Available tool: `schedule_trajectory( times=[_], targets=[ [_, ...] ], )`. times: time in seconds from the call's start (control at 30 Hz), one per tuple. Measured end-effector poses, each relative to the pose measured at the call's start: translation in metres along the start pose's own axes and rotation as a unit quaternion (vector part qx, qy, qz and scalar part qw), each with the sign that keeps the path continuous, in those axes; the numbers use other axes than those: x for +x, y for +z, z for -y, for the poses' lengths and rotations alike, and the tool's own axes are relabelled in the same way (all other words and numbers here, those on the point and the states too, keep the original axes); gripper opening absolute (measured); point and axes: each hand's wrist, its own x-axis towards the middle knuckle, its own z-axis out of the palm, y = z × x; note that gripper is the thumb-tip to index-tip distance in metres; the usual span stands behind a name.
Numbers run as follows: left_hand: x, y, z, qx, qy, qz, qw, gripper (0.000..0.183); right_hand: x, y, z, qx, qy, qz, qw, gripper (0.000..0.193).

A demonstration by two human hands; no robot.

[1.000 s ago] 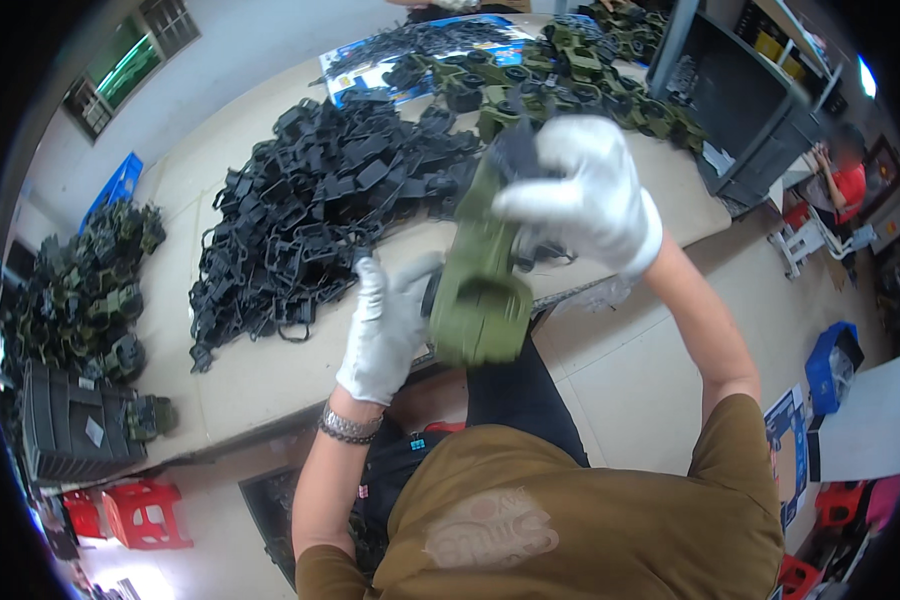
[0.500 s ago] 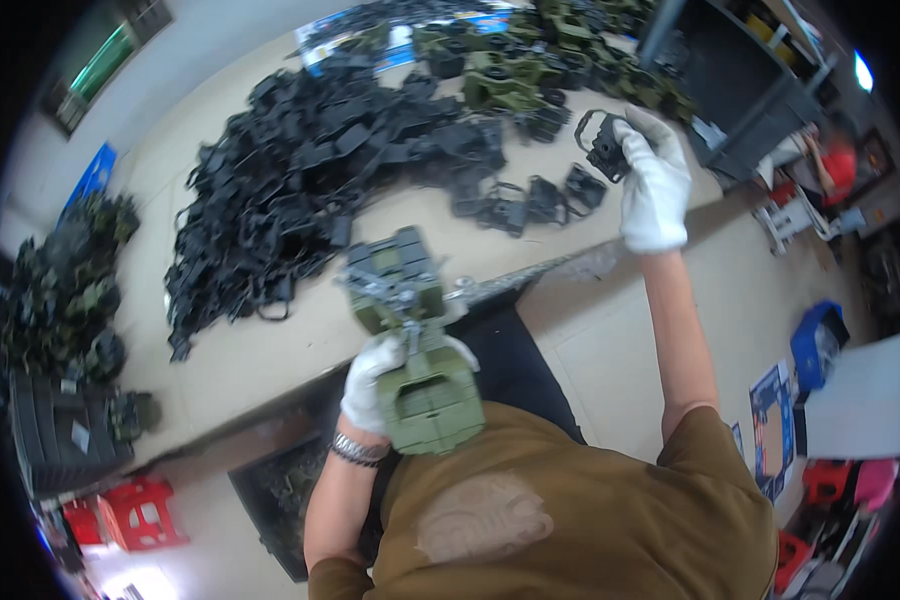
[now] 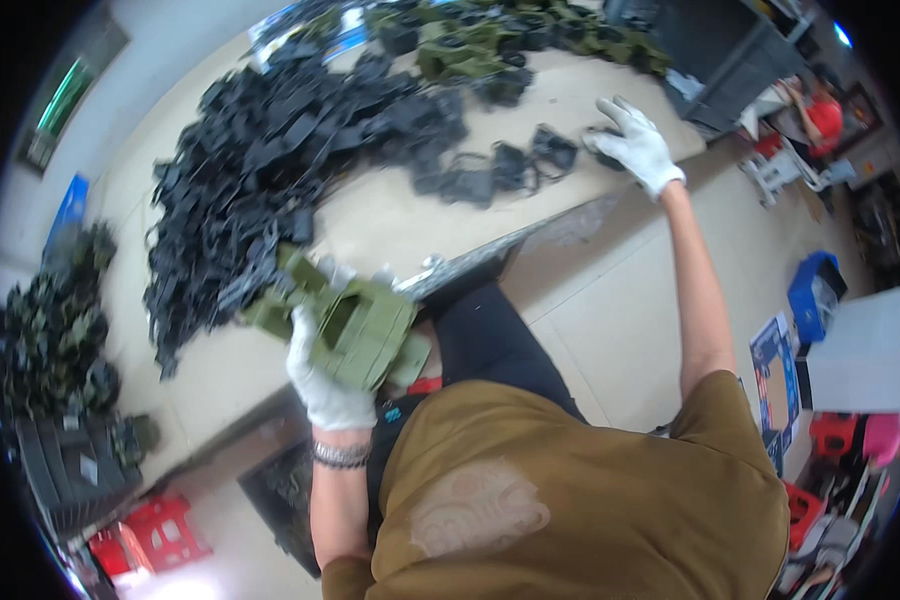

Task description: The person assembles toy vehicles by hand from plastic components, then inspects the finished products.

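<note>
green part (image 3: pixel 368 325), black pieces (image 3: pixel 280 140)

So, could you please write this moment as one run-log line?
left hand: holding green part | right hand: open, fingers spread by dark piece, contact unclear | table: heap of black parts

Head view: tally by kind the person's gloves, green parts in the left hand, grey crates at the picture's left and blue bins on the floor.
Gloves: 2
Green part in left hand: 1
Grey crate: 1
Blue bin: 1
Total: 5
</note>
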Motion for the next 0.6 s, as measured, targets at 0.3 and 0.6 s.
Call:
schedule_trajectory(
  times=[0.3, 0.6],
  targets=[
    [-0.004, -0.004, 0.003, 0.165, 0.165, -0.101, 0.967, 0.036, -0.051, -0.011, 0.139, 0.309, -0.041, -0.025, 0.950, 0.063],
    [-0.014, -0.018, 0.007, 0.510, 0.277, -0.060, 0.812, 0.032, -0.108, 0.001, 0.290, 0.469, -0.313, 0.126, 0.816, 0.087]
  ],
)
